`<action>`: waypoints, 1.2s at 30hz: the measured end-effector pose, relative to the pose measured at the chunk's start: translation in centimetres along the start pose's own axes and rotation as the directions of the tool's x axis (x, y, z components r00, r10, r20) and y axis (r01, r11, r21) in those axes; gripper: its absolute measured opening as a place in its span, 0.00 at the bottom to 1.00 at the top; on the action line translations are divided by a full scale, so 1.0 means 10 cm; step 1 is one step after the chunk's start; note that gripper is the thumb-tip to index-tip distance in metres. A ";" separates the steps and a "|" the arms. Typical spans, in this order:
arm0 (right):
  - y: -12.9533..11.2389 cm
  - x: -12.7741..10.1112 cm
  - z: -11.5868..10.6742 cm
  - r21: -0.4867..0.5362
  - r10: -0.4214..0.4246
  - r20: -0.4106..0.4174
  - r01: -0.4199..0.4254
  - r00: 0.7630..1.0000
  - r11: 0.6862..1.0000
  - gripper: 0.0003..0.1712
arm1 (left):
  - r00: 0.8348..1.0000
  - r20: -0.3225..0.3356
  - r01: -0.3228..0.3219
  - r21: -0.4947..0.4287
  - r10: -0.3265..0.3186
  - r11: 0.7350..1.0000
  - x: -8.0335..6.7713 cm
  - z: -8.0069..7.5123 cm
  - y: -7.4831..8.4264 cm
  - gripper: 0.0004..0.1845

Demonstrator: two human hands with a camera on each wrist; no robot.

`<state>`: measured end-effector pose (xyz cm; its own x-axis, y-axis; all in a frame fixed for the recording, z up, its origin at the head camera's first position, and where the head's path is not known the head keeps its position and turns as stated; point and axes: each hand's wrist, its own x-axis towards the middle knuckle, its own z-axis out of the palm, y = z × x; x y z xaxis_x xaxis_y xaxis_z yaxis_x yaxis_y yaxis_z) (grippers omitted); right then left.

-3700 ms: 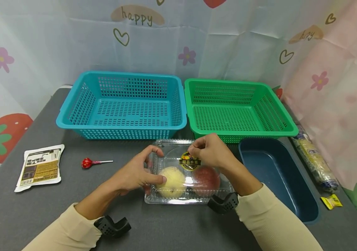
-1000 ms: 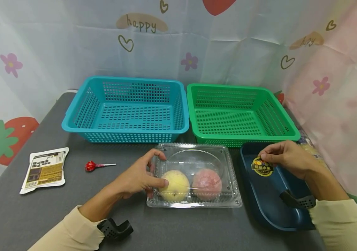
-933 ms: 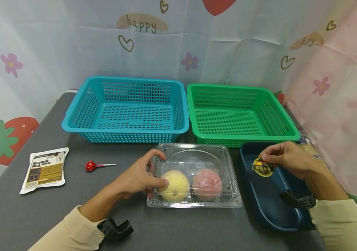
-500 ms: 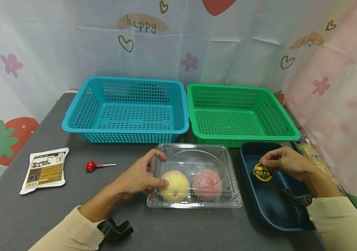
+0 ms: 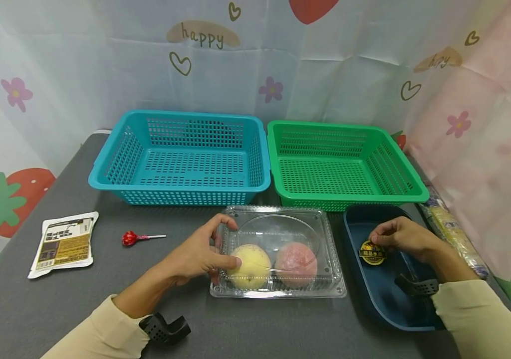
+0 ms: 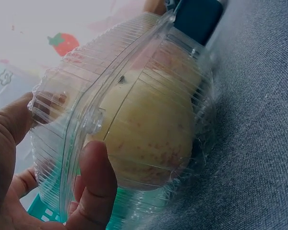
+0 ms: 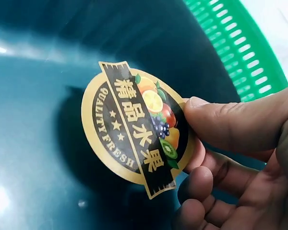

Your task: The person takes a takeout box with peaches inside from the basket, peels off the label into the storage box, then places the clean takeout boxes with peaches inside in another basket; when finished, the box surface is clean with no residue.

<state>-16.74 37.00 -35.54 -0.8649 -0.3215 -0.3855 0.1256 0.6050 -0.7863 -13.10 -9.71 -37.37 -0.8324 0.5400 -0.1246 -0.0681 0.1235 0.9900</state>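
A clear plastic clamshell box (image 5: 278, 252) lies on the grey table with a yellow fruit (image 5: 250, 259) and a red fruit (image 5: 296, 257) inside. My left hand (image 5: 201, 249) grips its left end, thumb on the front edge by the yellow fruit (image 6: 149, 129). My right hand (image 5: 401, 238) pinches a round gold-and-black fruit sticker (image 5: 372, 253) between thumb and fingers, low inside the dark blue tray (image 5: 374, 294). In the right wrist view the sticker (image 7: 137, 127) hangs just above the tray floor (image 7: 33, 143).
A blue basket (image 5: 179, 154) and a green basket (image 5: 343, 162) stand behind the box. At the left lie a white packet (image 5: 63, 242) and a red lollipop (image 5: 131, 237). A long wrapped package (image 5: 453, 232) lies along the right edge.
My right hand peeled the sticker off the box lid, carried it right over the blue tray, and has lowered it into the tray. The left hand has stayed on the box.
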 end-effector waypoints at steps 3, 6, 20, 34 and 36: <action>0.02 0.02 0.02 -0.015 0.003 0.002 -0.003 1.000 1.000 0.15 | 1.000 0.000 0.001 -0.006 -0.001 1.000 0.00 0.00 0.00 0.34; 0.04 0.03 0.03 -0.039 0.005 0.000 -0.005 1.000 0.999 0.15 | 1.000 0.002 0.000 -0.014 0.000 1.000 0.00 0.01 0.00 0.34; 0.06 0.05 0.09 -0.154 -0.013 -0.041 0.007 0.999 0.988 0.11 | 0.999 -0.028 -0.021 0.031 0.022 0.999 0.00 0.00 -0.01 0.33; -0.14 -0.11 -0.04 -0.236 -0.080 -0.158 0.040 0.984 0.971 0.18 | 0.999 -0.029 -0.032 0.041 0.033 0.999 -0.01 0.00 0.00 0.33; -0.17 -0.14 -0.07 -0.243 -0.096 -0.188 0.048 0.978 0.969 0.19 | 0.999 -0.030 -0.032 0.047 0.034 0.998 -0.01 0.00 0.00 0.33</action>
<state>-16.07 36.96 -33.36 -0.9488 -0.2351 -0.2109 -0.0380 0.7480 -0.6626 -13.03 -9.76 -37.40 -0.8501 0.5190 -0.0891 -0.0153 0.1448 0.9893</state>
